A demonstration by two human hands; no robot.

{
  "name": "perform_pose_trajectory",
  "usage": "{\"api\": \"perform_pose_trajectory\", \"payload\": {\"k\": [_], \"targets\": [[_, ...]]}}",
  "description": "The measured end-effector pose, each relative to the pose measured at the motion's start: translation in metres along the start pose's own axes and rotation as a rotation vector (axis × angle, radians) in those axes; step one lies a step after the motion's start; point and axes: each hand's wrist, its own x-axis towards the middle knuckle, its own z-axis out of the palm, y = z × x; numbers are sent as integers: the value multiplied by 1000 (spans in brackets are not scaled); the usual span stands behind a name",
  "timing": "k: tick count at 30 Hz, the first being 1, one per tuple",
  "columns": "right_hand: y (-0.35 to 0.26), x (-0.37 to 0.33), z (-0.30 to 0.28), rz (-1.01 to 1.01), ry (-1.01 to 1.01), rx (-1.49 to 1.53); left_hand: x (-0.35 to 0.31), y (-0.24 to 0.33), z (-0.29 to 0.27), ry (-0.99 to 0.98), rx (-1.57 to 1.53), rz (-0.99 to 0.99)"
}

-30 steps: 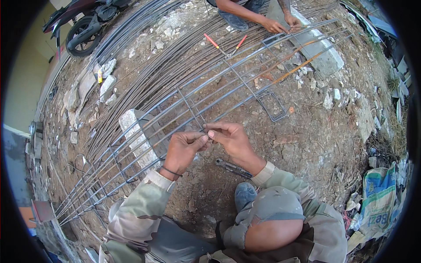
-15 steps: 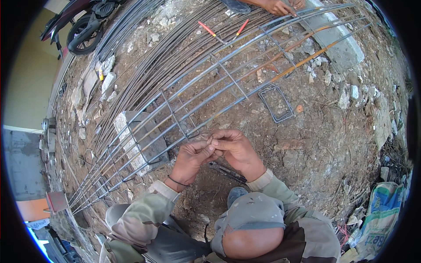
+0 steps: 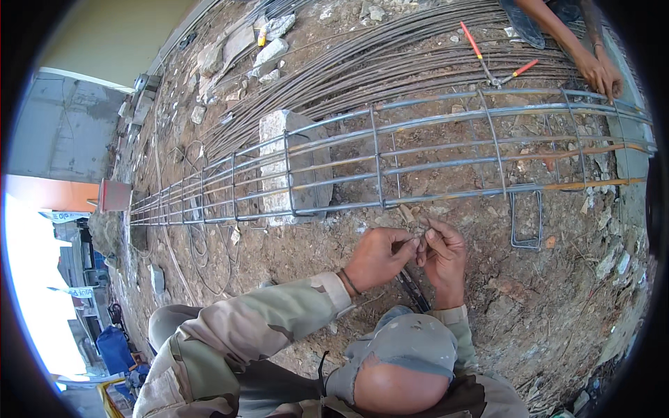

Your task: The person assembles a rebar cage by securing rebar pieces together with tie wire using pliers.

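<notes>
In front of me my left hand (image 3: pixel 378 258) and my right hand (image 3: pixel 444 263) meet, fingertips pinched close together. Whatever lies between the fingers is too thin and small to make out. A dark metal hand tool (image 3: pixel 414 290) shows beside my right wrist; whether it rests on the soil or against the hand is unclear. Just beyond my hands a long cage of steel bars (image 3: pixel 446 161) runs from left to right, with crosswise hoops along it. Near its right part lies a loose rectangular wire stirrup (image 3: pixel 526 242).
A pale concrete block (image 3: pixel 277 202) sits under the cage. Behind it lie bundled thin steel rods (image 3: pixel 334 76) and red-handled pincers (image 3: pixel 492 78). At far right another person's hands (image 3: pixel 601 75) touch the cage. A reddish bucket-like container (image 3: pixel 114 195) stands at the left.
The view has swung, so the cage lies more level across the picture and more of the left shows. My hands appear farther right, still pinched together. The other person's hands remain at the cage.
</notes>
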Motion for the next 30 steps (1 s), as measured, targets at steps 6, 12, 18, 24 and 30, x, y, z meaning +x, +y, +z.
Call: {"api": "perform_pose_trajectory", "payload": {"k": [6,12,18,24,30], "targets": [[16,2,-2,56,42,-73,-14,-39,3,241,-86,44],[10,-21,25,-56,-70,-106,-21,-29,9,149,-325,133],[13,-52,30,-72,114,-435,-22,-36,27,81,-485,-27],[37,-80,13,170,123,-339,-32,-108,50,-66,-891,-123],[41,-77,30,97,-30,-286,-22,-118,30,-142,-1405,-199]]}}
